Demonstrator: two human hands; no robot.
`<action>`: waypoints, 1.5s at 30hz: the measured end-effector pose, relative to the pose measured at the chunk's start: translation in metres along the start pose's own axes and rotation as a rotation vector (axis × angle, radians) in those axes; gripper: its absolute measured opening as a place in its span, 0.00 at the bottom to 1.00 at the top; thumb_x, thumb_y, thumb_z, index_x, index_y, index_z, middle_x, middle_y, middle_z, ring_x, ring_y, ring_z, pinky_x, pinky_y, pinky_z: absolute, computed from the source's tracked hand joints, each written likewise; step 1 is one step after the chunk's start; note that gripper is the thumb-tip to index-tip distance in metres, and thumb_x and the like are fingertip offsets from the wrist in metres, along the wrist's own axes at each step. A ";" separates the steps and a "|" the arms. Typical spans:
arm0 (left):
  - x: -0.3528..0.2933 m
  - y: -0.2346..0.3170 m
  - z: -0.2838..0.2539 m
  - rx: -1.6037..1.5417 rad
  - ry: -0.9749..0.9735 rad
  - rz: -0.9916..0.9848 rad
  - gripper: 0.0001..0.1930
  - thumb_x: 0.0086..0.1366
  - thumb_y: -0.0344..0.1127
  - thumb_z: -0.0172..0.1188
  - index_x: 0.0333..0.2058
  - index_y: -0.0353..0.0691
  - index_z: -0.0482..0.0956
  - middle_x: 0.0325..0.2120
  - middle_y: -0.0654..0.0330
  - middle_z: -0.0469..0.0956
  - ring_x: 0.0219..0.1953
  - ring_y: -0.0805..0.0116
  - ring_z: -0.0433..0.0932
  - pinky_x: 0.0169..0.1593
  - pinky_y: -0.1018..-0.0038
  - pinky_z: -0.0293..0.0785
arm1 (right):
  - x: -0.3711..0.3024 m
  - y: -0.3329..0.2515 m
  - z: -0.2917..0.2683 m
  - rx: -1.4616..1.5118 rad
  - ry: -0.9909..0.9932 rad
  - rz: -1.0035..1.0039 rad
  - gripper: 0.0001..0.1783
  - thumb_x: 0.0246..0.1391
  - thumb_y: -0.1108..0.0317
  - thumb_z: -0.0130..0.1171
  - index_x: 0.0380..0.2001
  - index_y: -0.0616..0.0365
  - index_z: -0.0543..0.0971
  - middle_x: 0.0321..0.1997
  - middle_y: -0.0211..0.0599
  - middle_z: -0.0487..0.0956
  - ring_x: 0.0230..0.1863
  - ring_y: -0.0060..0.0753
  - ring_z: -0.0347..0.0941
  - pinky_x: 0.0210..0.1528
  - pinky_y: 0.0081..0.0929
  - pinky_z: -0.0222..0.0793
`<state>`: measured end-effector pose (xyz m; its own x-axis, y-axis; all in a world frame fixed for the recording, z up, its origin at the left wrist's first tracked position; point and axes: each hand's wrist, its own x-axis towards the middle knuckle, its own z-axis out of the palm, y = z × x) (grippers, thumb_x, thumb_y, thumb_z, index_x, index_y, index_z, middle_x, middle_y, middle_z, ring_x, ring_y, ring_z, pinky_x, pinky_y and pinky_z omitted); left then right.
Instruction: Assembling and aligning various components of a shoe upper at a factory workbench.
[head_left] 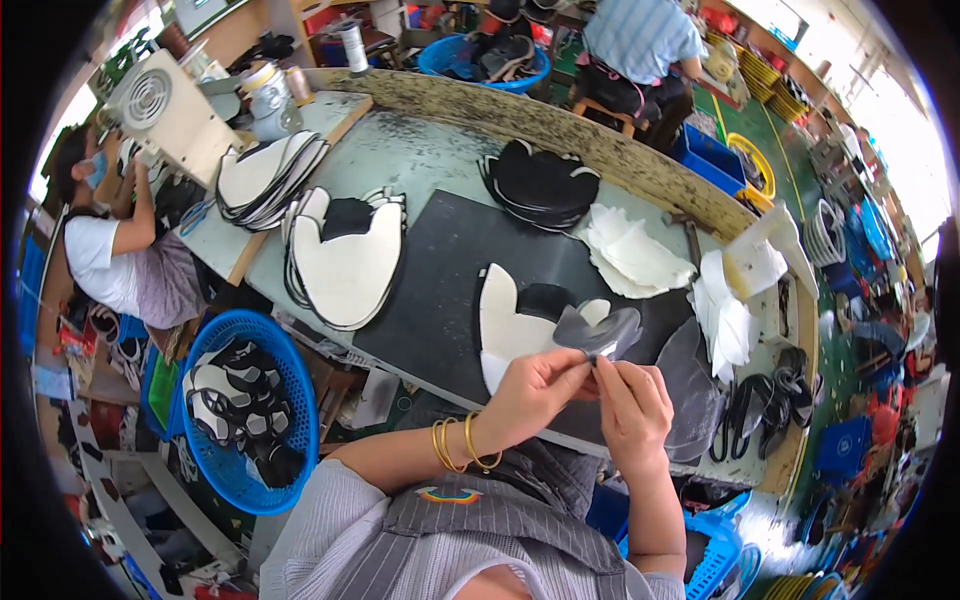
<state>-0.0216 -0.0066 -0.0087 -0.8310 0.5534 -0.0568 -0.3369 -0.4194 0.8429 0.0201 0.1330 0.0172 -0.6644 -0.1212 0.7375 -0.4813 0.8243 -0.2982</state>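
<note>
My left hand [540, 392], with gold bangles at its wrist, and my right hand [633, 412] meet at the table's near edge. Their fingertips pinch the near end of a small glossy grey piece [622, 330] of sheet material. Part of that piece is hidden by my fingers. Just beyond and to the left, a white shoe-upper piece [500, 312] with a black middle lies on the black mat [440, 285], partly covered by my left hand. A dark grey curved sheet [688, 385] lies right of my right hand.
Stacks of white cut pieces [345, 265] stand left, and a black stack [540, 190] at the back. Crumpled white sheets [635, 250], a hammer [690, 235] and black straps [745, 410] lie right. A blue basket [312, 400] stands lower left. Two people sit nearby.
</note>
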 end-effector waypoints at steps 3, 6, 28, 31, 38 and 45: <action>0.000 0.001 0.000 0.320 0.016 0.105 0.09 0.66 0.27 0.51 0.40 0.27 0.75 0.29 0.59 0.79 0.33 0.76 0.79 0.38 0.80 0.77 | 0.003 -0.003 -0.002 -0.128 -0.059 -0.074 0.19 0.33 0.83 0.64 0.36 0.70 0.78 0.33 0.40 0.75 0.28 0.36 0.73 0.28 0.28 0.71; -0.006 0.005 0.003 0.163 -0.003 0.141 0.09 0.66 0.28 0.52 0.39 0.27 0.75 0.28 0.61 0.79 0.33 0.79 0.78 0.36 0.81 0.75 | 0.008 -0.003 -0.011 -0.060 -0.116 -0.102 0.20 0.33 0.83 0.64 0.37 0.70 0.77 0.32 0.40 0.75 0.28 0.37 0.73 0.27 0.28 0.70; -0.014 -0.007 0.004 0.480 0.169 0.494 0.08 0.59 0.30 0.63 0.27 0.37 0.71 0.19 0.67 0.65 0.19 0.82 0.64 0.21 0.82 0.59 | 0.000 -0.011 0.010 0.370 0.116 0.918 0.05 0.61 0.74 0.49 0.30 0.60 0.70 0.22 0.30 0.70 0.20 0.17 0.63 0.21 0.19 0.60; -0.006 0.002 0.012 -0.138 0.296 -0.092 0.07 0.65 0.36 0.56 0.32 0.40 0.72 0.24 0.73 0.67 0.25 0.86 0.62 0.27 0.85 0.59 | -0.020 -0.018 0.036 -0.005 0.100 0.369 0.03 0.51 0.76 0.57 0.29 0.59 0.73 0.20 0.42 0.72 0.19 0.40 0.70 0.21 0.30 0.66; -0.014 -0.017 -0.037 0.486 0.218 -0.087 0.16 0.69 0.40 0.51 0.27 0.34 0.75 0.19 0.76 0.63 0.23 0.86 0.57 0.26 0.84 0.56 | -0.135 -0.003 -0.026 0.056 -0.052 1.136 0.05 0.55 0.74 0.53 0.36 0.57 0.75 0.25 0.47 0.77 0.24 0.51 0.75 0.23 0.35 0.67; 0.018 0.023 -0.014 1.029 -0.199 0.386 0.09 0.63 0.39 0.57 0.31 0.38 0.77 0.20 0.65 0.72 0.21 0.79 0.69 0.25 0.78 0.67 | -0.222 -0.017 -0.111 -0.649 -0.620 0.840 0.17 0.60 0.58 0.50 0.42 0.62 0.75 0.34 0.49 0.77 0.33 0.50 0.75 0.34 0.37 0.70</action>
<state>-0.0506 -0.0163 0.0016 -0.6838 0.6591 0.3130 0.5321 0.1568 0.8320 0.2390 0.2072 -0.0746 -0.8753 0.4835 -0.0041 0.4830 0.8740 -0.0540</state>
